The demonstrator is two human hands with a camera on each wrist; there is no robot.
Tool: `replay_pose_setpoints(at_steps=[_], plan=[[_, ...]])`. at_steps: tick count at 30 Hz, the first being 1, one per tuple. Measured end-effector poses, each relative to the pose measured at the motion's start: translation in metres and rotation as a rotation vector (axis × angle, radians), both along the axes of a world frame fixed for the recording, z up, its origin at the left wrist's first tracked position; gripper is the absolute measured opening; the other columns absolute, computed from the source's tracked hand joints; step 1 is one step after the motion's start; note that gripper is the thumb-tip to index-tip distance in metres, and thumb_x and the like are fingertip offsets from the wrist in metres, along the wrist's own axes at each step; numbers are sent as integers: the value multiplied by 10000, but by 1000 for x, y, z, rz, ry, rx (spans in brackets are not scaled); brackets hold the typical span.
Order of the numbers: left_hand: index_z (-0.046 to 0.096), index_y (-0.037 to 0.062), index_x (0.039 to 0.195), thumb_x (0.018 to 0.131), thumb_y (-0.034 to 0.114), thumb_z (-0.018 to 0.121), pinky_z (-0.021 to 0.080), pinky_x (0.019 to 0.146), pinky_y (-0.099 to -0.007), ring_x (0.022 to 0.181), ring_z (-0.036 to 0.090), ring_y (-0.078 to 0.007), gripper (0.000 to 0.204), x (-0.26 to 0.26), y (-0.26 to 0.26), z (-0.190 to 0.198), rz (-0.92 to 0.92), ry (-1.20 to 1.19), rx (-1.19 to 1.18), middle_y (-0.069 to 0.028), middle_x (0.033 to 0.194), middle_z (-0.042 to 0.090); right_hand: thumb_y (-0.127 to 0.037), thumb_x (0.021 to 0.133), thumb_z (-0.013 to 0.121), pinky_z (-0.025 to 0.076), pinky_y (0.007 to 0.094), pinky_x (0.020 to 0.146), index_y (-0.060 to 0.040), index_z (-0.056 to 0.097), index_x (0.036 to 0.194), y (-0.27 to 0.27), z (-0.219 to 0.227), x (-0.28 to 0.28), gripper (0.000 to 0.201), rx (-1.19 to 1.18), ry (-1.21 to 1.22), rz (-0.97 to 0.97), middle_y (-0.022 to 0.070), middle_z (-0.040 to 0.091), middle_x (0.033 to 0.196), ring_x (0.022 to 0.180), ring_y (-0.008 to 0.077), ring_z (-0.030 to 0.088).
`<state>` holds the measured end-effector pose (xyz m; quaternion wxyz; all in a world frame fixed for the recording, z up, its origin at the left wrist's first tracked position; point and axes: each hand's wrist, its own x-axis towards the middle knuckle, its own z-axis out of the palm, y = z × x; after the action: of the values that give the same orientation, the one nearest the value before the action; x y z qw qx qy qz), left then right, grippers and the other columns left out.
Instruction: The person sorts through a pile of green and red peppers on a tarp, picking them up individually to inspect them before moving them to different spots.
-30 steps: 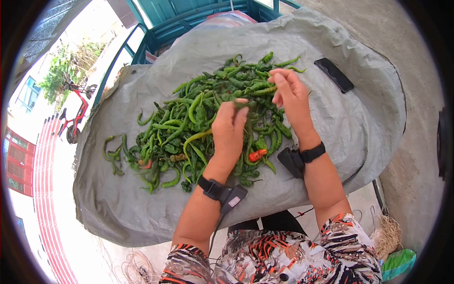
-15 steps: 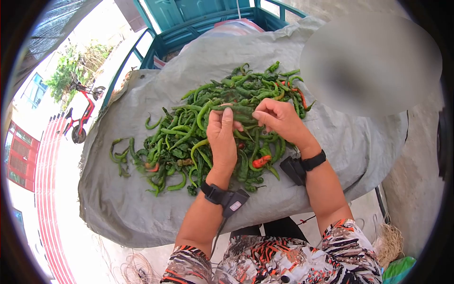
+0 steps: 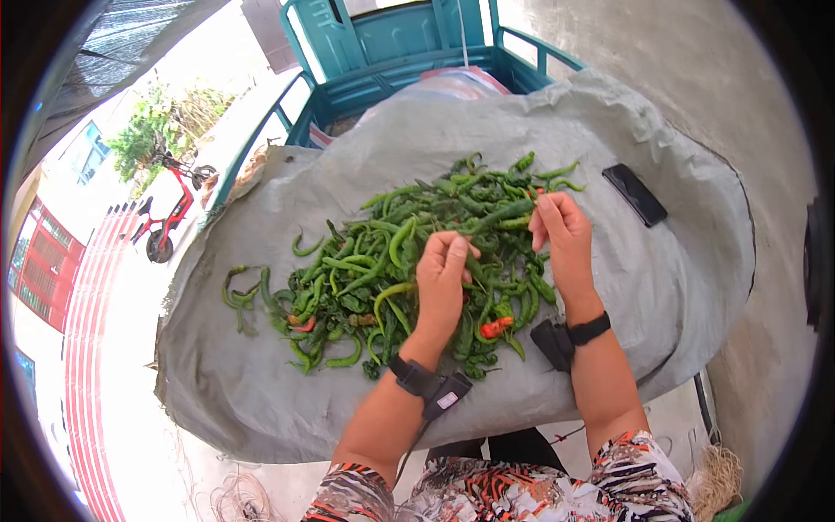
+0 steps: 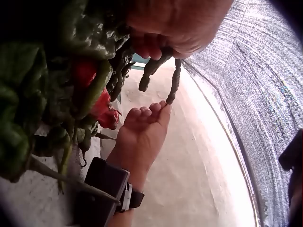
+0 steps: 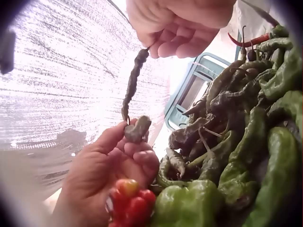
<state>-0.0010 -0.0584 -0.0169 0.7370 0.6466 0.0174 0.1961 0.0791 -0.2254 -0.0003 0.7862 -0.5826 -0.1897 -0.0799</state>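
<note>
A long green pepper (image 3: 506, 211) (image 4: 175, 82) (image 5: 132, 85) is stretched between the two hands, above a heap of peppers (image 3: 348, 261). My right hand (image 3: 567, 252) (image 4: 142, 137) (image 5: 180, 23) pinches its thin stem end between thumb and finger. At its other end are the fingertips of my left hand (image 3: 442, 283) (image 4: 175, 23) (image 5: 109, 165). Curled fingers of the left hand also hold a second, shorter pepper (image 4: 149, 78) (image 5: 138, 130). Below the hands in the head view, a red pepper (image 3: 497, 327) lies in the heap.
A grey sheet (image 3: 252, 400) lies under the heap. On it, at the right, rests a black phone (image 3: 635, 195). Behind stands a teal metal cart frame (image 3: 409, 39) with a striped sack (image 3: 461, 83). A red scooter (image 3: 178, 209) is at the far left.
Since half a second ago the hands have drawn apart, the right one moving right, with a pepper now spanning the space between them. The head view has shifted, so the heap appears lower.
</note>
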Motion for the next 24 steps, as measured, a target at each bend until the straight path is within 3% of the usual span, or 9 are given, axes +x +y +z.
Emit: replay_pose_setpoints(at_steps=[5,9,10,12,14,16,19,22,24], plan=[[594,56,1092,1040,305,532,375,509,-182,580,433,-16,262,-4,-2,7,3,55,-59,16,842,615,-269,1023,568,417,209,511,-80,618,943,-3,2,-2,211,196,120,147,16,636,749,554,65,528],[593,54,1126,1043,328,526,372,500,-178,579,432,-10,294,-3,-1,4,-2,36,-86,18,832,608,-291,1026,567,426,199,502,-95,619,965,-6,-7,10,212,186,38,-106,21,651,768,547,61,534],[588,57,1118,1040,325,534,374,501,-180,586,436,-10,285,-2,-1,3,-8,19,-90,17,832,609,-257,986,627,473,242,604,-87,640,981,-10,-11,12,171,148,64,-148,23,661,799,646,109,582],[580,62,1103,1034,318,549,377,502,-183,599,444,-10,266,-1,-1,0,-21,-14,-97,16,832,611,-221,933,677,480,288,709,-79,659,990,-7,-13,19,154,-281,-293,-498,21,666,821,753,153,603],[561,74,1081,1029,303,560,357,488,-173,567,425,-5,235,2,-2,-3,16,-34,-75,19,836,622,-191,881,715,474,326,798,-73,676,1005,-6,-10,18,175,-484,-474,-569,20,672,844,853,190,611],[556,78,1055,1020,289,579,358,495,-175,579,436,-8,215,1,-3,-3,21,-32,-48,18,837,626,-165,831,743,453,357,873,-69,689,1024,-2,2,1,223,-458,-470,-368,20,678,870,947,219,607],[568,72,1021,1006,268,609,381,526,-186,647,485,-18,201,-2,-1,2,-28,-4,10,13,833,626,-141,841,728,457,350,872,-60,703,999,5,12,-15,180,-573,-558,-98,32,694,867,900,207,626],[583,86,994,998,271,616,350,493,-156,587,447,2,188,-2,-4,-1,-89,-39,66,30,817,644,-107,862,699,478,320,827,-43,712,960,6,10,-14,117,-514,-434,175,42,702,846,826,168,641],[588,87,993,996,272,618,350,495,-155,585,445,2,187,-2,-5,0,-106,-8,83,28,823,650,-90,877,681,489,292,778,-30,708,925,6,9,-17,82,-443,-276,186,37,698,828,783,133,637]])
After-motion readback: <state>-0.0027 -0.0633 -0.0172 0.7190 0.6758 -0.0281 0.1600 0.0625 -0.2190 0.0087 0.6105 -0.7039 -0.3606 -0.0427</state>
